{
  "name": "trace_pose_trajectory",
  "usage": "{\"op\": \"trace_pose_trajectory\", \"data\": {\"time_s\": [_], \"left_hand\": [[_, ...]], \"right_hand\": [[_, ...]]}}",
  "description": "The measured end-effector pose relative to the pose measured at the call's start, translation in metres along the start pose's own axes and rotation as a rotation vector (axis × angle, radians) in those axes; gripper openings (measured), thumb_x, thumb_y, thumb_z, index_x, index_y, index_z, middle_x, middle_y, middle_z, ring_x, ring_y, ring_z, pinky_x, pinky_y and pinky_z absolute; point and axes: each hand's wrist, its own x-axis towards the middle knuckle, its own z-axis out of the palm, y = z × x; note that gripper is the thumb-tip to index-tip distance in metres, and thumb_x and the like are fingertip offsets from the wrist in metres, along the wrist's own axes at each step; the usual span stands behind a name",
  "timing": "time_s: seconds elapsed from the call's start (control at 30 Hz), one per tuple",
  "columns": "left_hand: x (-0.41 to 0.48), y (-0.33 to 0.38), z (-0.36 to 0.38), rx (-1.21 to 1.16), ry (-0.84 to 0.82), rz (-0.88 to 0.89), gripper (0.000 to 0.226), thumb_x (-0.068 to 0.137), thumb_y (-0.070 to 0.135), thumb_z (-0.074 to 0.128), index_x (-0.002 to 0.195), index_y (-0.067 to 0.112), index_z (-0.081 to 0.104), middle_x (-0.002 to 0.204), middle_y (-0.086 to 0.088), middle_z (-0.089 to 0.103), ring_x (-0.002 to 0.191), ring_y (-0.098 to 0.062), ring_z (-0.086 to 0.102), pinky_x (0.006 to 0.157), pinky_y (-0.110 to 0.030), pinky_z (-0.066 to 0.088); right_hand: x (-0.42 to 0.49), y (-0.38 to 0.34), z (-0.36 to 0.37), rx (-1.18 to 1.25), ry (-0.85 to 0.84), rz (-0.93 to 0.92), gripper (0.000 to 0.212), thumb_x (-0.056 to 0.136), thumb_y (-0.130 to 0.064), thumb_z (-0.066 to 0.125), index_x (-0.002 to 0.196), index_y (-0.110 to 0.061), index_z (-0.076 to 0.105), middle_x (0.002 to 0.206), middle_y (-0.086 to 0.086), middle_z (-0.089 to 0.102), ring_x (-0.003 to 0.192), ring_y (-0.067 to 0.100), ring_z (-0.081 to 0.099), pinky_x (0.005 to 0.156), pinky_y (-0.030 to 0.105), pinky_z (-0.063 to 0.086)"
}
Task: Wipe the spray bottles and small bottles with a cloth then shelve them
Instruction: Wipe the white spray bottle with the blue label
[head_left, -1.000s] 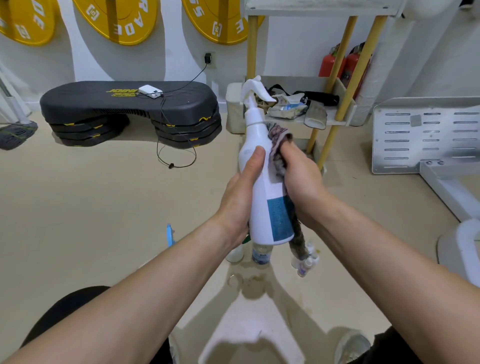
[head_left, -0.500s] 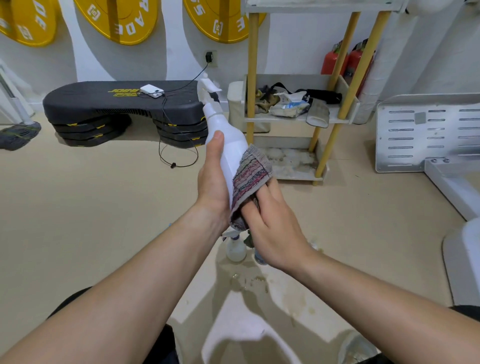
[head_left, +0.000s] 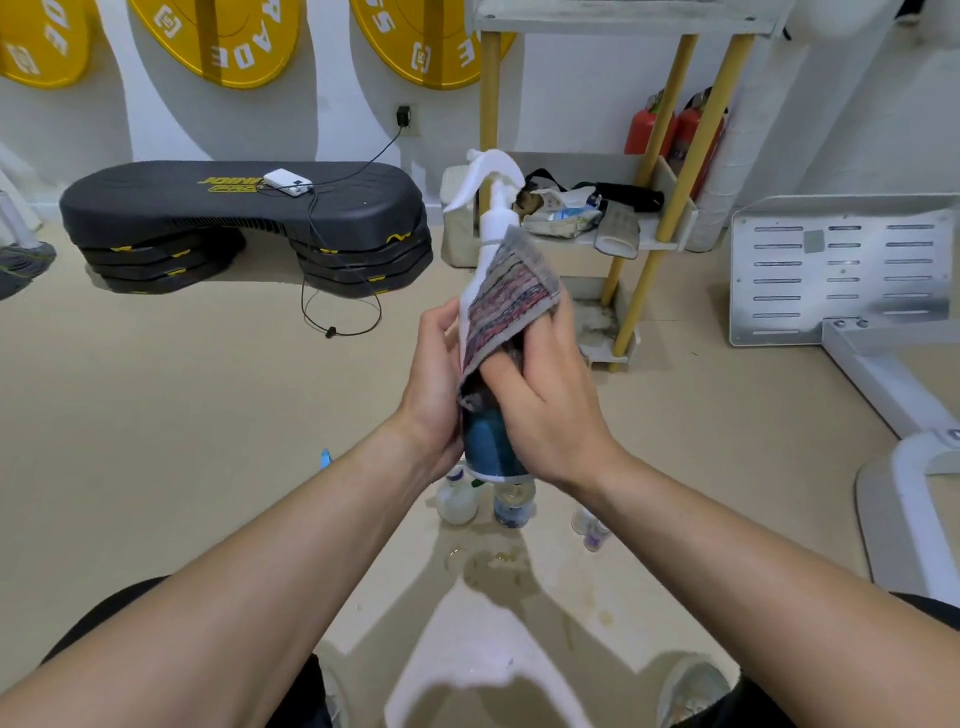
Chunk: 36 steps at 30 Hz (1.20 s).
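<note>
Spray bottle (head_left: 492, 236): smooth white plastic with a matt sheen; cloth (head_left: 506, 301): coarse woven fabric in faded stripes. Step platform (head_left: 239, 202): matt black textured plastic or rubber. Shelf posts (head_left: 660, 208): yellow, smooth; slotted panel (head_left: 841, 270): pale painted metal; floor (head_left: 182, 415): matt beige, stained wet.

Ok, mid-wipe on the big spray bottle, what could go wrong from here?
1. The spray bottle is held directly above the small bottles standing on the floor; a slip from the left hand would likely knock them over.
2. The cloth under the right hand sits just below the trigger head; rubbing higher might squeeze out spray.
3. The wet patch on the floor could be slippery underfoot.
</note>
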Motion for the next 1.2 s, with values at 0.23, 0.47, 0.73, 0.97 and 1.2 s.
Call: {"op": "trace_pose_trajectory", "data": {"time_s": [0.23, 0.47, 0.73, 0.97, 1.2], "left_hand": [[-0.006, -0.013, 0.014, 0.089, -0.027, 0.155, 0.054, 0.093, 0.055, 0.053, 0.126, 0.014, 0.065, 0.121, -0.013, 0.072, 0.108, -0.025, 0.069, 0.089, -0.036, 0.056], [-0.002, -0.013, 0.009, 0.165, 0.215, 0.208, 0.051, 0.080, 0.055, 0.074, 0.110, 0.013, 0.070, 0.102, -0.011, 0.078, 0.093, -0.026, 0.075, 0.083, -0.040, 0.060], [-0.003, -0.017, 0.004, 0.210, 0.413, 0.264, 0.066, 0.058, 0.069, 0.072, 0.098, 0.016, 0.070, 0.095, -0.008, 0.078, 0.093, -0.030, 0.074, 0.088, -0.049, 0.060], [-0.016, 0.006, -0.020, 0.220, 0.461, 0.311, 0.064, 0.061, 0.068, 0.072, 0.105, 0.021, 0.067, 0.099, -0.006, 0.076, 0.095, -0.030, 0.073, 0.088, -0.049, 0.059], [-0.042, 0.034, -0.078, 0.267, 0.469, 0.300, 0.047, 0.080, 0.049, 0.074, 0.114, 0.018, 0.062, 0.109, -0.007, 0.073, 0.088, -0.016, 0.071, 0.075, -0.032, 0.056]], "right_hand": [[0.018, -0.002, -0.007, 0.467, 0.175, 0.425, 0.014, 0.097, -0.033, 0.052, 0.104, -0.031, 0.064, 0.101, -0.007, 0.071, 0.099, 0.012, 0.067, 0.094, 0.036, 0.054], [-0.008, 0.013, 0.014, 0.371, 0.066, 0.571, 0.018, 0.104, -0.033, 0.037, 0.098, -0.038, 0.054, 0.110, -0.006, 0.065, 0.111, 0.018, 0.061, 0.102, 0.039, 0.047], [-0.027, 0.017, 0.019, 0.198, -0.083, 0.610, 0.044, 0.105, -0.039, 0.028, 0.141, -0.024, 0.048, 0.142, 0.005, 0.057, 0.130, 0.027, 0.052, 0.106, 0.037, 0.040], [-0.012, 0.014, 0.023, 0.001, -0.266, 0.492, 0.044, 0.105, -0.033, 0.026, 0.110, -0.014, 0.065, 0.124, 0.013, 0.066, 0.118, 0.034, 0.059, 0.099, 0.041, 0.046], [-0.013, 0.009, 0.070, 0.267, -0.407, 0.771, 0.036, 0.096, -0.024, 0.043, 0.096, -0.001, 0.071, 0.095, 0.023, 0.075, 0.092, 0.040, 0.073, 0.083, 0.053, 0.057]]}}
